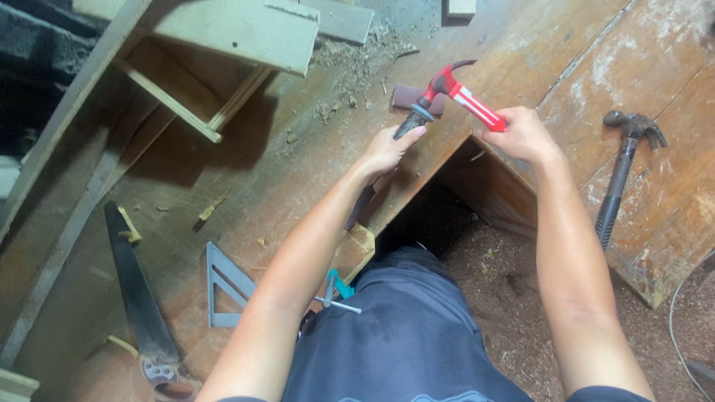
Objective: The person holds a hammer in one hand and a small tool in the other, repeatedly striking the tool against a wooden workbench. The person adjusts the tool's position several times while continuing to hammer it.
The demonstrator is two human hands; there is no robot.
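Nearest the camera is the dark shirt (402,335) and both bare forearms reaching out over a worn wooden bench (313,160); below the bench edge there's a dirt floor (506,298) covered in sawdust; a small clamp (337,292) with a teal body and metal bar sits at the bench edge just beside the left elbow; left of that a grey speed square (223,286) lies flat, and further left a handsaw (138,298) with a dark blade lies flat too, handle toward the camera.

Moving out, the left hand (387,151) is clenched around a chisel (412,120) by its dark handle, tool held steeply, handle end up; its blade is mostly hidden behind the hand so can't tell exactly where the tip sits; the right hand (521,135) is wrapped tight on the red hammer (465,95), which is up in the air, head right over the chisel's handle end, about touching it as far as I can see.

Off to the right a second hammer (622,167), dark with a claw head, lies on the boards well apart from both hands; just behind the chisel there's a small brownish block (410,95); past that a pile of shavings (350,67); far left a pale wooden frame (216,45) stands on the bench.
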